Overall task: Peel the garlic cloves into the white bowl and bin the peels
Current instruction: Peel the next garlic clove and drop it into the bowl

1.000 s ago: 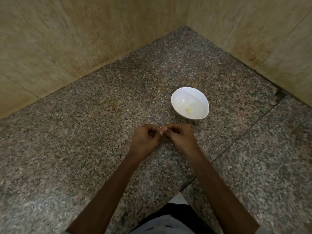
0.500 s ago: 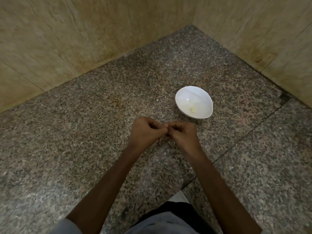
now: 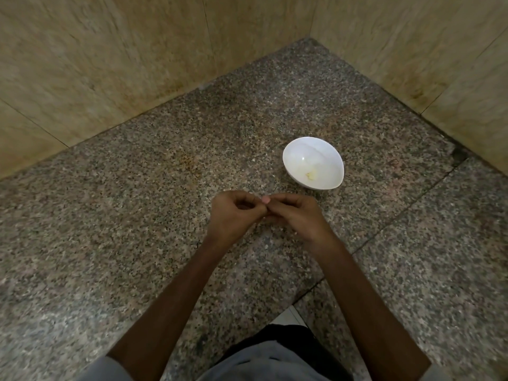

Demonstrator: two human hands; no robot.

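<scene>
I see left hand point(image 3: 235, 213) and right hand point(image 3: 298, 215) curled, tips pinched together near white bowl point(image 3: 301, 151) | clove hidden inside, I judge | held close for short drop | one pale bit point(image 3: 311, 175) in bowl

This looks like a home kitchen corner. A speckled grey-brown granite countertop point(image 3: 137, 215) meets stained beige stone-look wall tiles point(image 3: 110, 64) on two sides, and a small glossy white bowl point(image 3: 321, 152) sits on it.

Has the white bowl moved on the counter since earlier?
No. The round glossy white bowl keeps its spot left of the dark notch by the wall.
</scene>
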